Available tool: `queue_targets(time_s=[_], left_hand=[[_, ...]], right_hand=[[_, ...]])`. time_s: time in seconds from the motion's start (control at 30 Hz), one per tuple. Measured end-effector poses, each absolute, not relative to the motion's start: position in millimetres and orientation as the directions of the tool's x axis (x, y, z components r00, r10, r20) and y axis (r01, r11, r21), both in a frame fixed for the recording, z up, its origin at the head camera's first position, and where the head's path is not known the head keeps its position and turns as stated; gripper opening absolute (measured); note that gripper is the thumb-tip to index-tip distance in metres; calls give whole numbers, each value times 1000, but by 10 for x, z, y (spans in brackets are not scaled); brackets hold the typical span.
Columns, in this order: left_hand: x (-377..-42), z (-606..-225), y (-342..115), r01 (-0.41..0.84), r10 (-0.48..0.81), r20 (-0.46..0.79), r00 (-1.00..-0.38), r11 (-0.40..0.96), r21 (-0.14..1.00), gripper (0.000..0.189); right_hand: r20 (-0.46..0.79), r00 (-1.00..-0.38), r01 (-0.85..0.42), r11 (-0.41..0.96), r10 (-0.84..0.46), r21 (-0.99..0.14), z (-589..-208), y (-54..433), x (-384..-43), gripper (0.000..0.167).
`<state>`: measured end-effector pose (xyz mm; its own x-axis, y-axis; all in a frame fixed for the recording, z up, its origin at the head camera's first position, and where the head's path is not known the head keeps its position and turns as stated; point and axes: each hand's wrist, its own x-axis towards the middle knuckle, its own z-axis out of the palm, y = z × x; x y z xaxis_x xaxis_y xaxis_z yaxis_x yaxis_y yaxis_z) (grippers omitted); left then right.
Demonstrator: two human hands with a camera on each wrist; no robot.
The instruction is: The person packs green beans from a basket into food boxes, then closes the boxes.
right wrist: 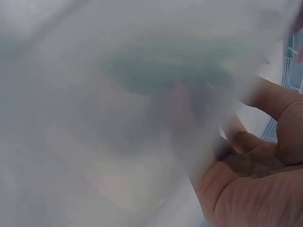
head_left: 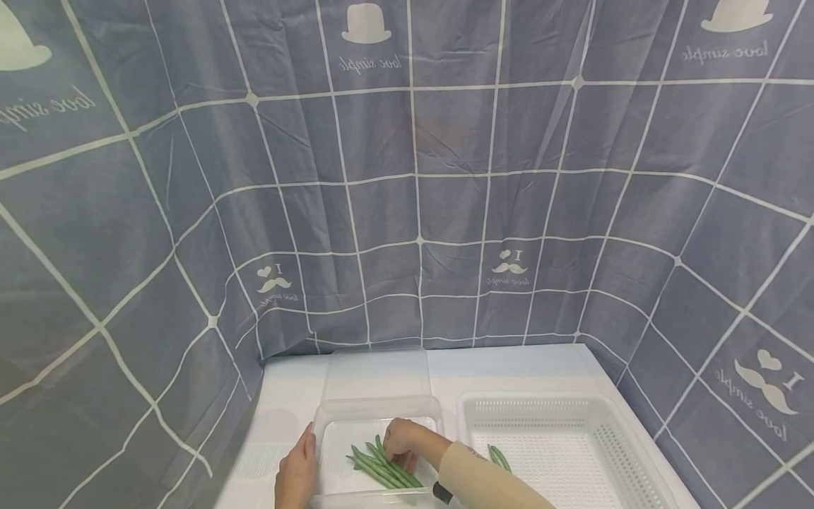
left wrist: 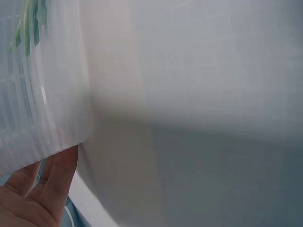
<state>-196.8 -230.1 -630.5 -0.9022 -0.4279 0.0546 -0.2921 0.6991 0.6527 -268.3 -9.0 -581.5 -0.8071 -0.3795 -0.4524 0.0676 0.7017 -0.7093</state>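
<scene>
Several green beans [head_left: 380, 465] lie side by side in a clear plastic container [head_left: 375, 408], seen in the head view. My right hand [head_left: 403, 440] reaches in over the wall, its curled fingers gripping beans at their middle. In the right wrist view the cloudy wall blurs the fingertips and the beans, while the palm [right wrist: 255, 175] shows outside it. On the container's left side rests my left hand [head_left: 297, 472], fingers extended along the wall. The left wrist view shows these fingers [left wrist: 59, 177] partly behind the container's edge.
A white perforated basket [head_left: 534, 398] stands to the right, with a few green beans [head_left: 499, 457] near its left side. Behind the container lies a clear flat lid [head_left: 378, 373] on the white table [head_left: 502, 364]. Grey checked curtains [head_left: 445, 212] enclose the back and sides.
</scene>
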Motion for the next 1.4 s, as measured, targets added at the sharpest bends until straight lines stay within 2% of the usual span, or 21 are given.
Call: queue_targets(time_s=[0.33,0.73,0.87,1.17,1.4], left_hand=[[-1974,-6310,-2307,-294,-419,44,-907,705,645,54],[-1992,-6312,-2322,-289,-410,41,-911,708,645,54],[-1988,-6300,-2314,-298,-413,31,-910,705,644,55],[-1994,-6309,-2332,-298,-412,29,-911,705,644,56],[-2001,-6313,-2307,-303,-417,26,-908,700,647,56]], right_hand=[[-441,-817,72,694,-372,-717,-5806,-56,-2721,15],[-421,-818,73,655,-393,-752,-5731,22,-2737,10],[-407,-806,88,593,-429,-800,-5688,50,-2749,11],[-381,-781,178,409,-494,-895,-5595,97,-2797,27],[-368,-766,238,299,-528,-924,-5511,288,-2789,27]])
